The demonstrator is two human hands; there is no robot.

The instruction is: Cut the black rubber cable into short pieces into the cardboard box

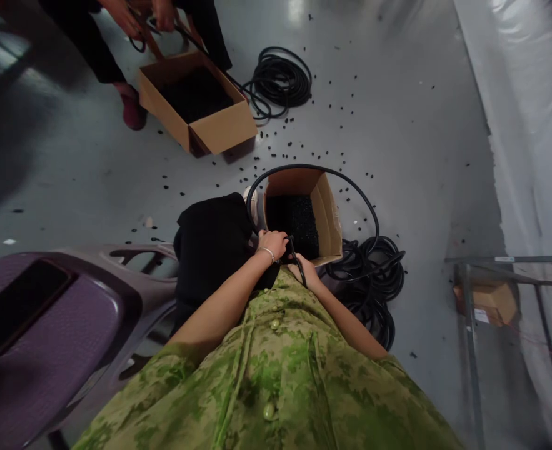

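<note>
My left hand [274, 244], with a bracelet at the wrist, is closed around a black hose [304, 166] that arches over a cardboard box [331, 219]. Beside it on the right, my right hand [304, 270] is closed on a black end piece of hose, close to my shirt. Both hands are at the near edge of the box, which holds many small black pieces [299, 219]. The hose runs down on the right to a coiled pile [374, 275] on the floor.
Another person's hands [163, 14] hold hose above a second cardboard box [224, 128]. Near it lies a hose coil [282, 78]. Small black pieces dot the floor. A purple chair [74, 337] carries a phone [17, 306]; a metal frame [472, 350] stands right.
</note>
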